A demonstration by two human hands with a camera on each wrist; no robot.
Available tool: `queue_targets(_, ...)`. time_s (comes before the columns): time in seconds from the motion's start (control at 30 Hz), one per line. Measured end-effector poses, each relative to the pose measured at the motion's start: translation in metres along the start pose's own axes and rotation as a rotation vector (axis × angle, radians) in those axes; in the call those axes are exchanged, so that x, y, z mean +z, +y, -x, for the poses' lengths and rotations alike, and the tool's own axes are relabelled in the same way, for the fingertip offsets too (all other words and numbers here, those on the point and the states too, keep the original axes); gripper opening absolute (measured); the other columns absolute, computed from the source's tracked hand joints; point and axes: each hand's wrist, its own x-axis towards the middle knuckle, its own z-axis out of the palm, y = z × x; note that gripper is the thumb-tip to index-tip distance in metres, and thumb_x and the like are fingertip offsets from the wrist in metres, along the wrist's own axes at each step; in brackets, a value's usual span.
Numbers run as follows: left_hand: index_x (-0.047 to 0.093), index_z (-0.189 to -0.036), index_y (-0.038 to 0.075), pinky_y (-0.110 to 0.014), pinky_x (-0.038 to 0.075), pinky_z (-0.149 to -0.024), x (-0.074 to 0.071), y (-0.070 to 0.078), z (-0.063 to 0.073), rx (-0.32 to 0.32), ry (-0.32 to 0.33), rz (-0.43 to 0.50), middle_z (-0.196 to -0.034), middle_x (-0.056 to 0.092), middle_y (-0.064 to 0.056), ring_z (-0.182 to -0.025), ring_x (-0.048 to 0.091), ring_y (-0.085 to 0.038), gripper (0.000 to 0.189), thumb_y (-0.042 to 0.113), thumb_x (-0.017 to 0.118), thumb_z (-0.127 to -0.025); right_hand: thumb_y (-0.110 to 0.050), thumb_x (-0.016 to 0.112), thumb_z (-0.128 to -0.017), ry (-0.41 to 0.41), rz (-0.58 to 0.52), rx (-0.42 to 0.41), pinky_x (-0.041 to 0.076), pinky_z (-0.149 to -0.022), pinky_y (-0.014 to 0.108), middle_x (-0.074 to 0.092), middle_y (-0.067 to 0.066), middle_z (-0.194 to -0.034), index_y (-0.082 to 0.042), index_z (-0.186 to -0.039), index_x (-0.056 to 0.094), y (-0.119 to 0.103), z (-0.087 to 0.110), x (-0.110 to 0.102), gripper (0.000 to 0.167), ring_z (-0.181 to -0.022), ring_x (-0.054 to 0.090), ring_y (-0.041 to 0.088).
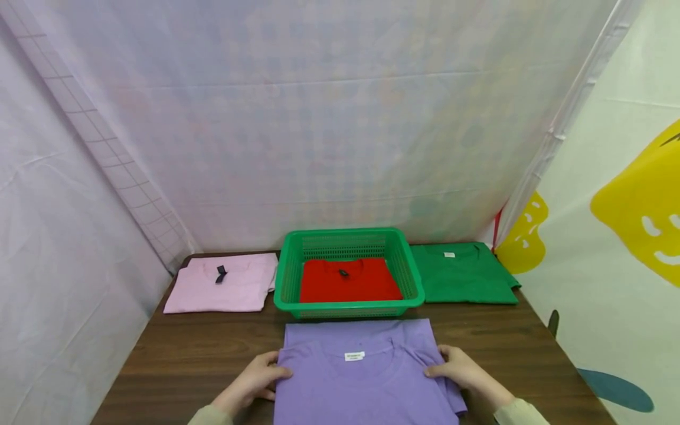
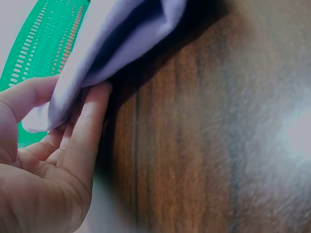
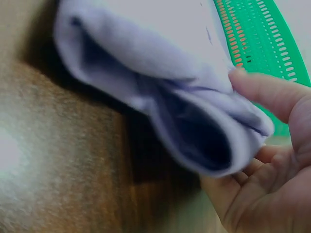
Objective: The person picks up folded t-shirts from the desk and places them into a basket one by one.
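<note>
A folded purple T-shirt (image 1: 361,383) with a white neck label lies at the near side of the table, collar towards the basket. My left hand (image 1: 260,378) pinches its left edge, thumb on top and fingers beneath, as the left wrist view (image 2: 63,145) also shows. On the opposite edge my right hand (image 1: 457,372) grips the shirt the same way; an open fold of sleeve (image 3: 204,131) shows beside its fingers in the right wrist view. Just beyond the shirt stands a green plastic basket (image 1: 347,306) with a folded red T-shirt (image 1: 347,283) inside.
Left of the basket lies a folded pink T-shirt (image 1: 228,286) with a dark tag. A folded green T-shirt (image 1: 462,274) lies to its right. All rest on a dark wooden table (image 1: 212,339), with a pale curtain (image 1: 340,118) hanging behind.
</note>
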Motion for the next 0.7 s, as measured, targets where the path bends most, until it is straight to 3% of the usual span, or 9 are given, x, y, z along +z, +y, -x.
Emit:
queue_targets(0.27, 0.040, -0.131, -0.019, -0.033, 0.055, -0.052, 0.003, 0.000, 0.000, 0.030, 0.016, -0.009, -0.086, 0.067, -0.008, -0.067, 0.065, -0.018, 0.062, 0.005, 0.066, -0.080, -0.006, 0.075, -0.072, 0.026, 0.008, -0.096, 0.051, -0.070, 0.032, 0.065, 0.014, -0.095, 0.016, -0.108, 0.058, 0.004, 0.001, -0.001, 0.045, -0.083, 0.059, 0.021)
queue_targets(0.7, 0.053, -0.117, -0.014, -0.031, 0.055, -0.051, 0.001, 0.010, 0.003, 0.066, 0.044, -0.021, -0.081, 0.065, -0.004, -0.065, 0.064, -0.016, 0.045, 0.002, 0.066, -0.077, -0.007, 0.074, -0.076, -0.071, -0.030, -0.135, 0.052, -0.071, 0.034, 0.066, 0.014, -0.097, 0.016, -0.114, 0.055, -0.005, 0.002, -0.010, 0.048, -0.085, 0.061, 0.022)
